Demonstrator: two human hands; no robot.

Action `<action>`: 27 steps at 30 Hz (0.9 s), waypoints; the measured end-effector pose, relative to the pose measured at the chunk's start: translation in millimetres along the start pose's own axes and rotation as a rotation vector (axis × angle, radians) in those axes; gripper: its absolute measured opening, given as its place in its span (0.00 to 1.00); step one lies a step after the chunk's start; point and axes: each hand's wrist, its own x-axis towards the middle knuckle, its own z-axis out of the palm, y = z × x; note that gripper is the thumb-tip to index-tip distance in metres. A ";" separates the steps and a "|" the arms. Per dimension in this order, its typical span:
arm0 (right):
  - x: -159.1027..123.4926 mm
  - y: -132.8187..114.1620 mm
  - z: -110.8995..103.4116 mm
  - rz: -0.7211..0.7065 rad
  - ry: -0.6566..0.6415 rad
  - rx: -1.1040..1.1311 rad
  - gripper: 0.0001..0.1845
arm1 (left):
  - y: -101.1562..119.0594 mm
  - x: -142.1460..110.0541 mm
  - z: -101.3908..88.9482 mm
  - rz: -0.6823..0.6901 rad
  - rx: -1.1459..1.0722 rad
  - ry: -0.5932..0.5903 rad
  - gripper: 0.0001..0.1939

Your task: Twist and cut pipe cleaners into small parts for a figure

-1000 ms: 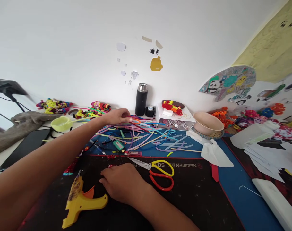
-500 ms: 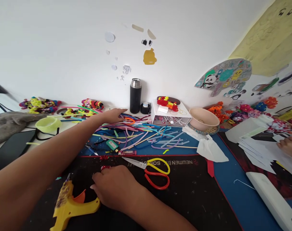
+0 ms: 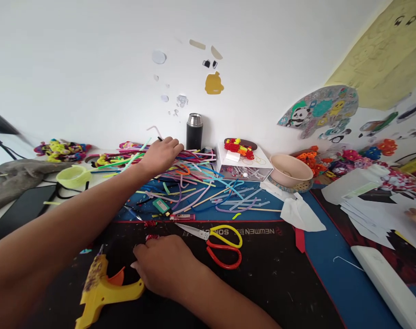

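Glue gun [image 3: 100, 292] is lying nearest; R hand [image 3: 162, 262] is resting on blk mat [image 3: 273, 274] by red tinsel bit [image 3: 152, 236], can't tell grip. Farther back, L hand [image 3: 162, 154] is clutching bunch of pipe cleaners [image 3: 199, 156] in front of blk bottle [image 3: 194, 135].

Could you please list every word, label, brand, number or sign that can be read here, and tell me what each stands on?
"NEWMEN": on the black mat, beside a small red logo.
Further characters on the mat: partly hidden by the scissors, not readable in full.
Label on the green block: too small to read.
Green-and-white label at right: too blurred.
Marking on the yellow wall cutout: too small.
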 end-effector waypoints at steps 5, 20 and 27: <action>-0.4 1.2 4.2 -0.014 0.027 -0.002 0.15 | 16.1 -30.5 14.0 0.071 -0.009 -0.072 0.22; -0.5 0.4 -0.2 -0.010 0.020 -0.019 0.14 | 19.1 -81.2 23.7 0.105 -0.056 -0.179 0.32; -0.4 0.6 2.9 -0.018 0.027 -0.017 0.15 | 14.2 -83.4 36.5 0.174 -0.115 -0.137 0.29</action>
